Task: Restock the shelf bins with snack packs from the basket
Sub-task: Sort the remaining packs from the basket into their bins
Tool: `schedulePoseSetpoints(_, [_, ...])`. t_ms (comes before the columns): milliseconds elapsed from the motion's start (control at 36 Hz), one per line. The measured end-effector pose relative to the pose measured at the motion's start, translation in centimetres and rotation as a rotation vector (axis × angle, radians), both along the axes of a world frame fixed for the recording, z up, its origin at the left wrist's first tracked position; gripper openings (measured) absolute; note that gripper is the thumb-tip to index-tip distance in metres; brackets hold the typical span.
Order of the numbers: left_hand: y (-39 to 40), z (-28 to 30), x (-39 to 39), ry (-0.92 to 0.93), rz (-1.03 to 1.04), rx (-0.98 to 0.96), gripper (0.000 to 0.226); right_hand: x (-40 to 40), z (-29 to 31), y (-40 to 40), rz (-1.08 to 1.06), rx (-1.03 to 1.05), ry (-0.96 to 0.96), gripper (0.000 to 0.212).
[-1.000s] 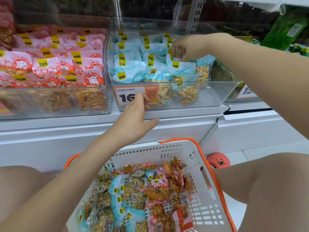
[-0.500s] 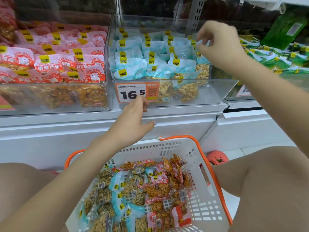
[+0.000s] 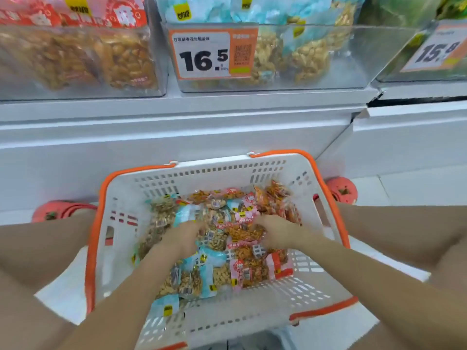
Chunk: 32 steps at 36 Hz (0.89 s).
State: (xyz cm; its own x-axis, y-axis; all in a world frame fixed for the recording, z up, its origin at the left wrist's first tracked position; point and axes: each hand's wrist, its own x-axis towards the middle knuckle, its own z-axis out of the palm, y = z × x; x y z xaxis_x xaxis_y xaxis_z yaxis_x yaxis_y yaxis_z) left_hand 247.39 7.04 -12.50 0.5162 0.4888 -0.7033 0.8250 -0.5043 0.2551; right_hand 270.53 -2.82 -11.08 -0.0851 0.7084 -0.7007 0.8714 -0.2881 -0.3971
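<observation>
Both hands are down in the basket here, forearms coming in from the near edge and angling toward the middle. The left hand sits palm-down on the pile left of centre, right against a pale blue pack. It's motion-blurred, so I can't tell if the fingers have closed on that pack or are just lying on it. The right hand is palm-down on the right side of the pile, fingers pointing in toward the left hand and pressed onto an orange-brown nut pack; same deal, too smeared to call a grip.

The basket is white perforated plastic with rows of slots, orange rim and orange handles folded down. It holds a loose heap of snack packs: crinkly clear pouches showing peanuts, some with pale blue ends, some pink or red, most with small yellow stickers.

Above the basket on the white shelf are clear rigid bins. The middle bin holds blue-topped peanut packs and wears an orange-framed price tag reading 16.5. The left bin has red-and-pink packs of darker nuts. Off right, another bin shows a tag reading 15.8.
</observation>
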Motion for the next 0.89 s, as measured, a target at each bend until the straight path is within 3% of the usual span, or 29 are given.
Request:
schedulePoseSetpoints(83, [-1.0,-2.2,-1.7,0.115,-0.037,0.041,0.066,-1.6,-2.6,-0.2,-0.049,0.098,0.010,0.062])
schedulePoseSetpoints(222, [-1.7,-4.5,-4.2,0.235,-0.051,0.156,0.065,-3.8,-5.8,0.5,-0.398,0.259,0.052,0.045])
schedulePoseSetpoints(333, [-1.5,-5.3,-3.9,0.224,-0.070,0.203,0.075,-5.3,-7.3,1.0,-0.603,0.297,0.060,0.050])
schedulePoseSetpoints(444, [-1.7,-6.1,-3.5,0.232,-0.123,0.298,0.085,-6.6,-7.6,1.2,-0.370,0.369,-0.140,0.057])
schedulePoseSetpoints(528, [-1.9,-6.5,-3.5,0.223,-0.138,0.351,0.105,-7.8,-7.7,1.1,-0.131,0.561,-0.332,0.061])
schedulePoseSetpoints(611, [-2.3,-6.9,-3.2,0.196,0.012,0.270,0.114,-9.1,-8.7,1.3,-0.047,0.687,-0.344,0.063])
schedulePoseSetpoints(694, [-2.1,-7.2,-3.2,0.091,0.193,0.261,0.098,-10.0,-9.0,2.0,0.015,0.726,-0.358,0.060])
schedulePoseSetpoints(806, [-0.9,-7.2,-3.7,0.088,0.195,0.277,0.074,-11.5,-9.4,3.2,0.099,0.731,-0.281,0.070])
schedulePoseSetpoints(889, [-0.6,-7.2,-4.2,0.045,0.227,0.279,0.056,-12.6,-9.1,4.4,0.029,0.655,-0.190,0.063])
